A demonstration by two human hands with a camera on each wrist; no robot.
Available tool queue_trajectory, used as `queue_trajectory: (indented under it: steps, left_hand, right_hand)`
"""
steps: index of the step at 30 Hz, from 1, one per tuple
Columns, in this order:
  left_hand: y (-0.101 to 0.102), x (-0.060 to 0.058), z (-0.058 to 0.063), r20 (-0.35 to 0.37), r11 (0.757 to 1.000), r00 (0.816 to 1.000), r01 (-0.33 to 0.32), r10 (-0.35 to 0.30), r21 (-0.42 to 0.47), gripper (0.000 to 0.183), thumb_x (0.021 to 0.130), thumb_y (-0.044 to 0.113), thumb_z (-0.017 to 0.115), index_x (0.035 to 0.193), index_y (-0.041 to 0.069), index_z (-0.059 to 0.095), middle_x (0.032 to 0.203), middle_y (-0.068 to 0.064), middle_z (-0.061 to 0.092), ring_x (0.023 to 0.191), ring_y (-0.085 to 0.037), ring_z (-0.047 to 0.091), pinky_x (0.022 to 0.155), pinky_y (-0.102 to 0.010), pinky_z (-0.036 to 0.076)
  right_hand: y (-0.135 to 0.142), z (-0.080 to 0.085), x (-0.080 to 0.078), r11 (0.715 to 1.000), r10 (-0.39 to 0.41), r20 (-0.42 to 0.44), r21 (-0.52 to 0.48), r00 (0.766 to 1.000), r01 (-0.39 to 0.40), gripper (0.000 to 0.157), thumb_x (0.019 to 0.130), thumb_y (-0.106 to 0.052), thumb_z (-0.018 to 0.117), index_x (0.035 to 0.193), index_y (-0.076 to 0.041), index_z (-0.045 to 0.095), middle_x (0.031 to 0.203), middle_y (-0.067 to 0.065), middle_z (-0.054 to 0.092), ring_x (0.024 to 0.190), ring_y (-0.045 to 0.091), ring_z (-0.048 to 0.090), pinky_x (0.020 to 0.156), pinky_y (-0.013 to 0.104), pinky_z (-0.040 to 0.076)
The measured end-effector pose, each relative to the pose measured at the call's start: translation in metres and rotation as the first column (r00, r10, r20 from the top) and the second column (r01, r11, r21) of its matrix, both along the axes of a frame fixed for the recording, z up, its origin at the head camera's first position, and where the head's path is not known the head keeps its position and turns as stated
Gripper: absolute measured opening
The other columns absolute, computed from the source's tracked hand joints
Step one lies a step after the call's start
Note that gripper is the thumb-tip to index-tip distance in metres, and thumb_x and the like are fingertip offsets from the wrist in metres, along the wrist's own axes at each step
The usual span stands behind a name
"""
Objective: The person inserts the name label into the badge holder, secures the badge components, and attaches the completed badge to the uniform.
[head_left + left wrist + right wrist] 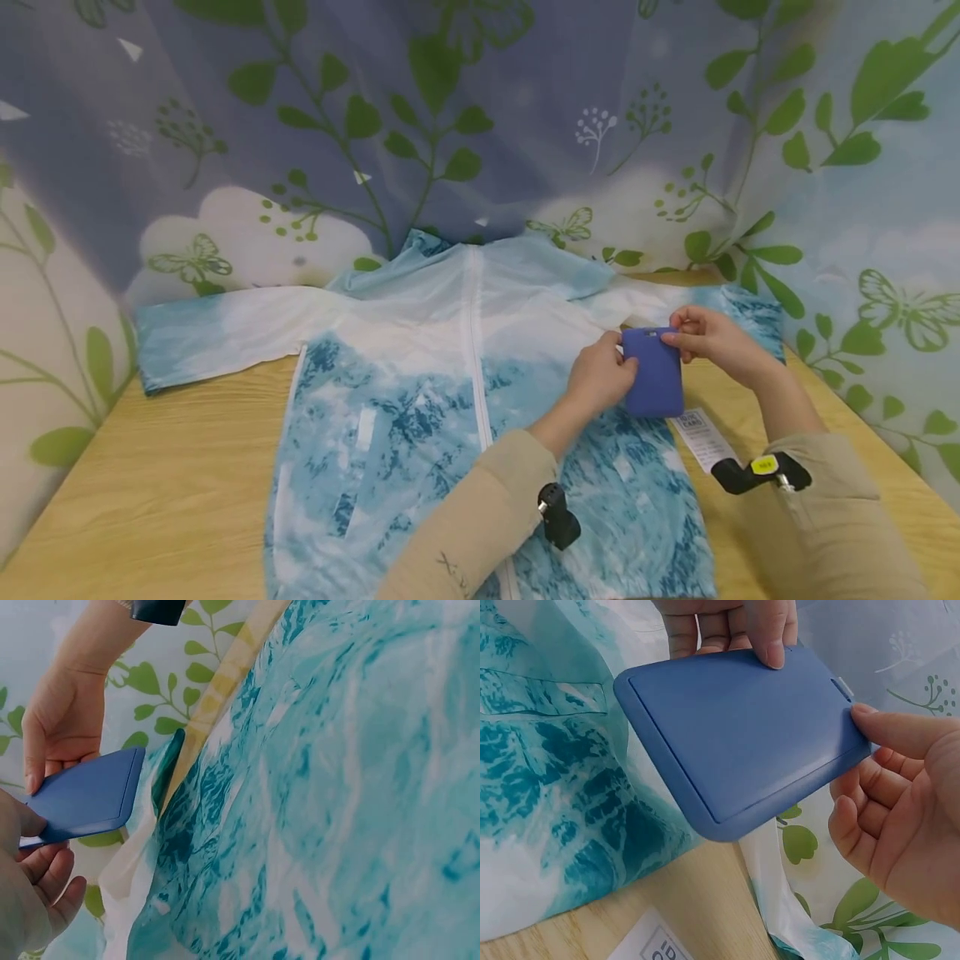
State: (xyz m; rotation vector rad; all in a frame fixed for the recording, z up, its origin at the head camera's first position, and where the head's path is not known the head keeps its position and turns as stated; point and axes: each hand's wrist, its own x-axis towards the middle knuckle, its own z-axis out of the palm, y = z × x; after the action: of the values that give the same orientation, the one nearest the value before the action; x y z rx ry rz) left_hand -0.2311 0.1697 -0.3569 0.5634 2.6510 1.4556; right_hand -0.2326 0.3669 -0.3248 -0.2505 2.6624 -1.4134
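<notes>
Pale wood-grain tabletop (187, 467), lower frame. Teal-and-white zip-front fabric jacket (405, 392) spread over it, centre. Right of centre: left hand (600, 373) pinches left edge, right hand (716, 342) upper-right corner, of flat blue rectangular card holder (652, 379). White printed paper card (703, 442), lower right.

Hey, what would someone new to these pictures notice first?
Likely the big blue-and-white jacket, spread out over the wooden table. Next, right of centre in the head view, the flat blue case, pinched by the left hand and right hand. Behind the table rises a leaf-printed backdrop.
</notes>
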Motion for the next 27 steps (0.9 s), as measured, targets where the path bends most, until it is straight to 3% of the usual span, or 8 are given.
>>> queue_trajectory:
  steps: [9,18,27]
  left_hand:
    - [-0.015,-0.006,0.008,-0.090,0.999,0.996,-0.020,0.015,-0.048,0.025,0.092,0.019,0.056,0.114,0.008,0.059,0.077,0.000,0.059,0.060,-0.011,0.051,0.052,-0.022,0.039]
    - [-0.037,-0.007,0.020,-0.090,1.000,0.996,0.003,-0.004,-0.006,0.020,0.093,0.018,0.055,0.107,0.005,0.061,0.073,-0.001,0.057,0.057,-0.011,0.049,0.050,-0.022,0.038]
    - [-0.054,-0.014,0.029,-0.028,1.000,1.000,-0.010,0.010,0.020,0.020,0.094,0.020,0.055,0.106,0.005,0.061,0.076,-0.002,0.058,0.060,-0.012,0.050,0.052,-0.023,0.039]
  right_hand:
    - [-0.013,0.002,-0.004,1.000,0.027,0.007,-0.008,1.000,-0.027,0.033,0.095,-0.022,0.055,0.110,0.006,0.049,0.080,0.002,0.057,0.068,0.018,0.053,0.068,0.031,0.047]
    - [-0.031,0.004,-0.007,0.996,0.089,0.000,-0.031,0.996,-0.089,0.038,0.095,-0.026,0.054,0.116,0.006,0.053,0.087,0.003,0.060,0.074,0.019,0.055,0.068,0.032,0.048]
    - [-0.048,0.011,-0.014,0.989,0.148,-0.008,-0.010,0.989,-0.148,0.038,0.096,-0.028,0.053,0.117,0.004,0.055,0.088,0.006,0.061,0.075,0.021,0.054,0.069,0.032,0.047]
